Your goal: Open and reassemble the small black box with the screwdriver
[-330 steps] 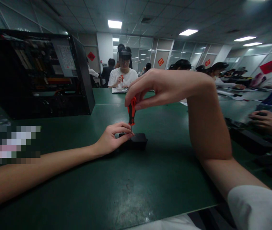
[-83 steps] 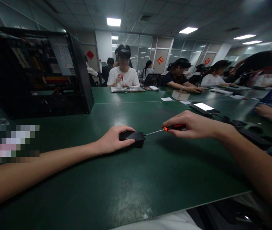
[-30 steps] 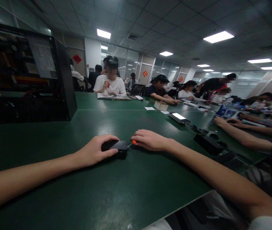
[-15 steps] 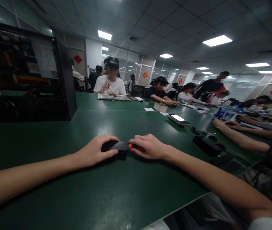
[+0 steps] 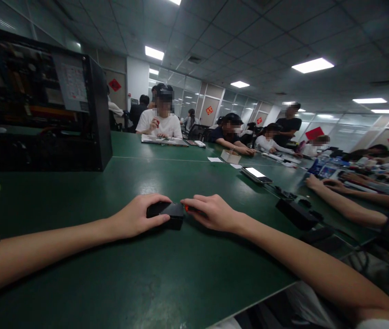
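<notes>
A long green table [image 5: 167,283] runs through a wide office under ceiling lights, with other people seated along its far side and its right edge. An open black computer case [image 5: 43,105] stands at the left, and a phone [image 5: 256,174] with a lit screen lies further up the table to the right.

Near the middle of the table, the left hand [image 5: 135,218] lies flat over a small black box [image 5: 167,214], palm and fingers pressing it against the surface, as it did a moment ago. The box has not shifted. The right hand [image 5: 211,212] is what has changed. Seconds ago it held the orange-handled screwdriver [image 5: 188,209] out to the right with the thin shaft showing between hand and box; now it has closed in until the hand sits just beside the box, fingers curled over the handle so that only a sliver of orange shows at the box's right edge. The shaft is hidden, so whether the tip is inside the box or only against its side cannot be told. The view has also swung right, bringing more of the neighbouring workers in.

Judging by this, the tool seems to be working sideways at the box's right edge, with the left hand acting as the clamp.

A co-worker's forearm [image 5: 345,205] reaches across the table at the right, well apart from both hands, near some dark parts [image 5: 295,214].
</notes>
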A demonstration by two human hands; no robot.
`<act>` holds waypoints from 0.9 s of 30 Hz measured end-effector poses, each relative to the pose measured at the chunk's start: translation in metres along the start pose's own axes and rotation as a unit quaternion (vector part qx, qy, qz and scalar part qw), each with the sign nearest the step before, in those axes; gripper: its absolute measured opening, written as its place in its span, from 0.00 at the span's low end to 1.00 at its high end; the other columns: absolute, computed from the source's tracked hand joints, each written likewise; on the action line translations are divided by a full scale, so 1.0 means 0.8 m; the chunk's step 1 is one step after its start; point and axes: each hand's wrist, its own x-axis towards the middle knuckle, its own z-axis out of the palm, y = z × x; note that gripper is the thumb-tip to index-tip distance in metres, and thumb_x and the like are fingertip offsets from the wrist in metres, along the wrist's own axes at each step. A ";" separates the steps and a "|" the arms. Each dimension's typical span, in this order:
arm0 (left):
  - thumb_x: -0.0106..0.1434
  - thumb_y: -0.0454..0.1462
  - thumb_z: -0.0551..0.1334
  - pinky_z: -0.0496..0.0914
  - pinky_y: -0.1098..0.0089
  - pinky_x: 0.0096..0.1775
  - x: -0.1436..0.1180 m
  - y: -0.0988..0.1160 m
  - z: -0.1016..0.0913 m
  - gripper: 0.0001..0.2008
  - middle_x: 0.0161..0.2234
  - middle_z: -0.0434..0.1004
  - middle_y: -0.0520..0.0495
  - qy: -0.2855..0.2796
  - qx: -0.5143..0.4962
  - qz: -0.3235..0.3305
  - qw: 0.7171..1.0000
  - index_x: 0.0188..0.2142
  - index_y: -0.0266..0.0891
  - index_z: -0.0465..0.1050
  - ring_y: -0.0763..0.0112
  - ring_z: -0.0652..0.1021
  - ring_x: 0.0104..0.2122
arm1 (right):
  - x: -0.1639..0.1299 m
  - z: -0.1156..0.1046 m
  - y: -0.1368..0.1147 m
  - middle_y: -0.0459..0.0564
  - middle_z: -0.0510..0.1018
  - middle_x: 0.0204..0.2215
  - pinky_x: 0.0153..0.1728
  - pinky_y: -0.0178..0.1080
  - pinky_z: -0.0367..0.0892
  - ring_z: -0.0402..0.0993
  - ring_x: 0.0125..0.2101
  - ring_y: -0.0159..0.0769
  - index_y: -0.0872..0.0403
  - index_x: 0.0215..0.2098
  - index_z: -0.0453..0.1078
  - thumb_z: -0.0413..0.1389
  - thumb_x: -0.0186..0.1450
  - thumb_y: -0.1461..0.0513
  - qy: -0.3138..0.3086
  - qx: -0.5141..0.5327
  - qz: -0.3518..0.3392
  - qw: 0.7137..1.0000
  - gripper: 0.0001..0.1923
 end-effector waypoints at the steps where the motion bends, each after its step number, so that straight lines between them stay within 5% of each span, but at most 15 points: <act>1: 0.66 0.45 0.64 0.72 0.63 0.48 0.000 0.000 0.000 0.19 0.49 0.82 0.42 -0.003 -0.001 0.003 1.000 0.54 0.40 0.75 0.56 0.80 0.46 | 0.001 0.001 -0.003 0.55 0.80 0.42 0.35 0.34 0.67 0.75 0.34 0.34 0.56 0.62 0.65 0.47 0.75 0.59 0.002 0.031 0.001 1.000 0.21; 5: 0.67 0.44 0.65 0.72 0.64 0.47 0.000 0.000 0.000 0.19 0.48 0.81 0.43 -0.004 -0.006 0.014 1.000 0.54 0.39 0.74 0.57 0.80 0.46 | 0.005 0.006 -0.005 0.56 0.79 0.51 0.48 0.37 0.69 0.78 0.46 0.36 0.56 0.62 0.67 0.50 0.74 0.58 0.014 0.209 0.020 0.978 0.21; 12: 0.67 0.44 0.65 0.71 0.64 0.46 -0.001 0.001 0.000 0.18 0.48 0.81 0.44 0.000 -0.005 0.019 1.000 0.53 0.40 0.74 0.58 0.80 0.45 | 0.007 0.000 0.011 0.54 0.80 0.50 0.44 0.35 0.69 0.77 0.43 0.34 0.57 0.64 0.67 0.50 0.74 0.55 -0.044 0.296 0.045 0.953 0.24; 20: 0.67 0.43 0.65 0.71 0.65 0.45 -0.001 -0.002 0.001 0.18 0.48 0.81 0.44 -0.018 -0.018 0.028 0.999 0.54 0.38 0.74 0.59 0.80 0.45 | 0.000 -0.029 0.020 0.50 0.73 0.33 0.28 0.34 0.53 0.63 0.27 0.31 0.53 0.68 0.62 0.42 0.77 0.59 -0.076 -0.037 -0.082 0.993 0.24; 27: 0.68 0.43 0.63 0.71 0.64 0.48 0.000 -0.002 -0.002 0.18 0.49 0.81 0.43 -0.014 -0.048 0.013 0.999 0.55 0.38 0.73 0.58 0.80 0.46 | -0.005 -0.034 0.030 0.50 0.74 0.34 0.29 0.35 0.54 0.66 0.29 0.31 0.55 0.67 0.62 0.42 0.77 0.59 -0.082 -0.032 -0.079 0.993 0.23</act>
